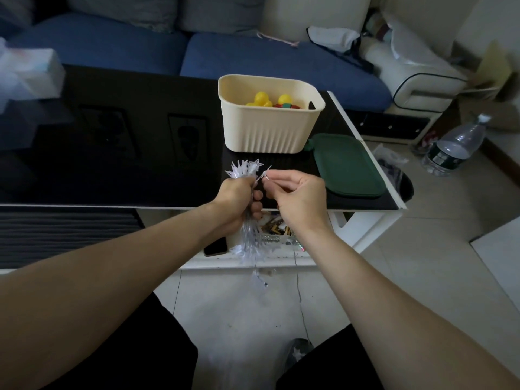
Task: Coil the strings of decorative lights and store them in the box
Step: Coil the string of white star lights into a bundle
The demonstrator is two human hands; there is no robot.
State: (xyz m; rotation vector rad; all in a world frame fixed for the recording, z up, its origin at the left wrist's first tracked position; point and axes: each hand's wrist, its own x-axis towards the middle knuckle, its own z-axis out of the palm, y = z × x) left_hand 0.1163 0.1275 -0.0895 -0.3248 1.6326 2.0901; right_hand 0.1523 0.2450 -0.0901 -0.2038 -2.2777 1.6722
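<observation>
I see the cream box (268,128) on the black table (112,164), lid (347,166) beside it; yellow balls (263,98) lie inside. My left hand (239,197) grips the bundled string of lights (247,175) before the box; my right hand (299,194) pinches one strand.

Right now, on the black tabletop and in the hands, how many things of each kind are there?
Cream ribbed box: 1
Dark green lid: 1
Bundle of star string lights, in the left hand; the right hand pinches a strand: 1
Total: 3
</observation>
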